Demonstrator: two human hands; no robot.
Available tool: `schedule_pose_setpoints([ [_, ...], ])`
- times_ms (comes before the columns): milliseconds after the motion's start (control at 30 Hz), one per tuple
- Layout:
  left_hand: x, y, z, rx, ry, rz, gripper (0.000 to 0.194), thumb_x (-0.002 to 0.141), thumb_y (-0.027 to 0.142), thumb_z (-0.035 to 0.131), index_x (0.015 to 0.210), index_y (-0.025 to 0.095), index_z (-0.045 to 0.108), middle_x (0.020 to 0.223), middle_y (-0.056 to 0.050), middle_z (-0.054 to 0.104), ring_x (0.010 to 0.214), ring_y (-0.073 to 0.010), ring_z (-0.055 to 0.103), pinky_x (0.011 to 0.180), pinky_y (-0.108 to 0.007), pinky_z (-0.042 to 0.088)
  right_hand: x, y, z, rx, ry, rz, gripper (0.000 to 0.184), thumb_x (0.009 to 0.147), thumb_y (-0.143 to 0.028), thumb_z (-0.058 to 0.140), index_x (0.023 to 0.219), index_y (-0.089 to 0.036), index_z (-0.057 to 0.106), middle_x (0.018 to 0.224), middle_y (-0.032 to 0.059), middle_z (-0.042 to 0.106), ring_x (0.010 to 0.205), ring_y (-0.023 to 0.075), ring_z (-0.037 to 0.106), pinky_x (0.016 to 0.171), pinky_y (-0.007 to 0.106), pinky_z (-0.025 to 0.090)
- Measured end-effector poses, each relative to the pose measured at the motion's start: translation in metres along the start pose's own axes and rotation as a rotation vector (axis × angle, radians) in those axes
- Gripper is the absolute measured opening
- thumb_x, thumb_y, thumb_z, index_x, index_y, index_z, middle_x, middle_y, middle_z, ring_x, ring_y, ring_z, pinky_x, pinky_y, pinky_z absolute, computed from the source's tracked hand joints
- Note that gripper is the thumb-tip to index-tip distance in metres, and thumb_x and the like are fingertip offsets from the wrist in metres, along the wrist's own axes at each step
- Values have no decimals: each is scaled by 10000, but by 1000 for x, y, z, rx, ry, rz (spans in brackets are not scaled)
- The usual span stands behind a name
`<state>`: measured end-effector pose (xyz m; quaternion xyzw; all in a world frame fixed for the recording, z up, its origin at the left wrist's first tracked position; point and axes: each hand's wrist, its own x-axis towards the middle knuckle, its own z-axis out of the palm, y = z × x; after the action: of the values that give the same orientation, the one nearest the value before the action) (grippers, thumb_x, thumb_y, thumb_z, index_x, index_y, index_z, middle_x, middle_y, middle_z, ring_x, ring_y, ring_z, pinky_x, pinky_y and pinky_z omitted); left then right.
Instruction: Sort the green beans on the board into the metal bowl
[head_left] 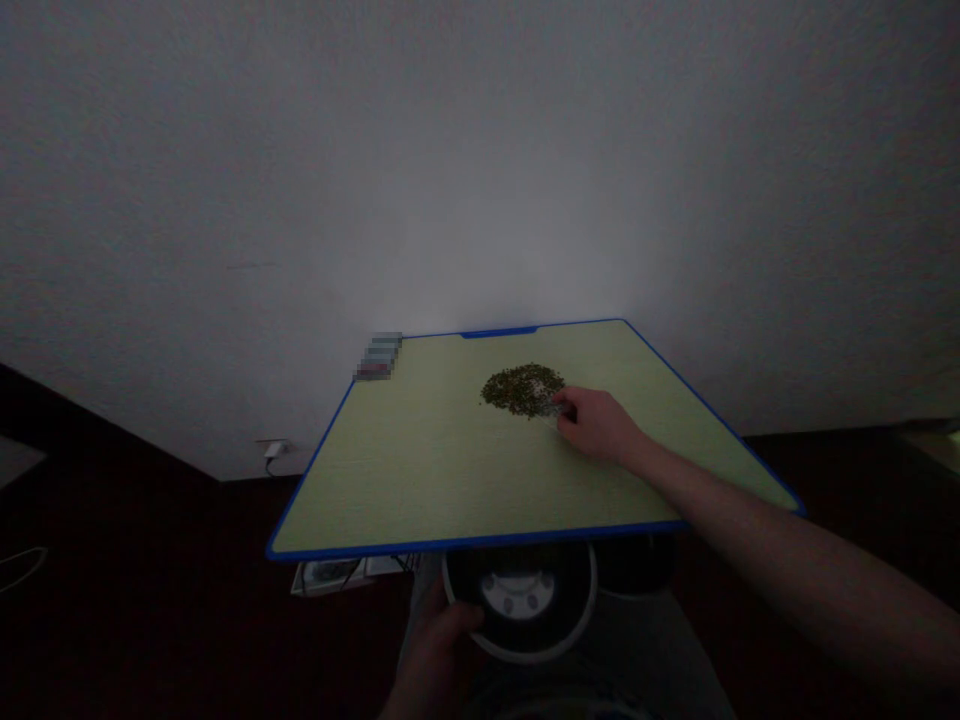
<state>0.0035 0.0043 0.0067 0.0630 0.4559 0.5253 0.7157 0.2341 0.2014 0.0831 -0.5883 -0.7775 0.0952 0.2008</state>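
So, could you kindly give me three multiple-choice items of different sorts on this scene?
1. Where is the heap of crumbled green plant matter?
A on the pale green board
B on the floor
C in a bowl

2. What colour is the board's edge?
A red
B black
C blue

3. What is the right hand doing?
A gripping a bowl
B holding a small flat item
C touching the wall

1 A: it lies there.
2 C: a blue strip shows.
3 B: it pokes out from the hand.
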Motion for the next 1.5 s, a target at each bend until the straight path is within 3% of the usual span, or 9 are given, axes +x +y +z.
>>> schedule_pose_setpoints([
  [233, -3, 1, 3, 15, -10, 28, 500, 554, 90, 684, 1045, 180, 704, 853, -85, 797, 1074, -385, 687, 928, -500, 530, 13, 2, 0, -19, -33, -63, 309, 766, -138, 560, 1036, -142, 710, 887, 92, 748, 793, 212, 669, 725, 281, 449],
  [400, -6, 4, 5, 29, -16, 13, 635, 581, 68, 669, 1204, 187, 648, 925, -95, 798, 1071, -379, 690, 932, -502, 528, 15, 7, -1, -8, -64, -92, 331, 764, -126, 549, 1052, -150, 711, 887, 82, 747, 788, 203, 665, 720, 272, 446],
  [800, -2, 1, -1, -15, -28, 3, 834, 613, 43, 643, 1410, 222, 473, 876, -80, 802, 1022, -361, 714, 887, -495, 549, 20, -2, -1, 5, -79, -110, 301, 755, -125, 549, 995, -173, 724, 799, 52, 729, 720, 183, 637, 682, 269, 427],
  [1067, -4, 3, 5, 7, 8, 11, 802, 594, 55, 664, 1373, 184, 523, 910, -96, 799, 1014, -362, 715, 887, -468, 547, 23, 2, 3, 29, -103, -156, 304, 767, -123, 547, 1017, -164, 715, 837, 59, 730, 763, 185, 638, 707, 270, 434],
  [1233, -1, 2, 3, 6, 5, 16, 838, 581, 47, 662, 1386, 227, 514, 830, -58, 802, 963, -357, 730, 879, -477, 541, 27, -6, 7, 79, -151, -184, 324, 759, -106, 558, 1043, -147, 708, 851, 64, 732, 750, 171, 632, 697, 257, 434],
  [1500, -3, 4, 6, 4, -6, 38, 849, 596, 42, 647, 1416, 191, 486, 870, -77, 804, 960, -339, 730, 847, -436, 555, 22, -20, 9, 146, -245, -247, 337, 762, -115, 584, 1073, -149, 711, 861, 58, 731, 755, 167, 639, 701, 255, 447],
])
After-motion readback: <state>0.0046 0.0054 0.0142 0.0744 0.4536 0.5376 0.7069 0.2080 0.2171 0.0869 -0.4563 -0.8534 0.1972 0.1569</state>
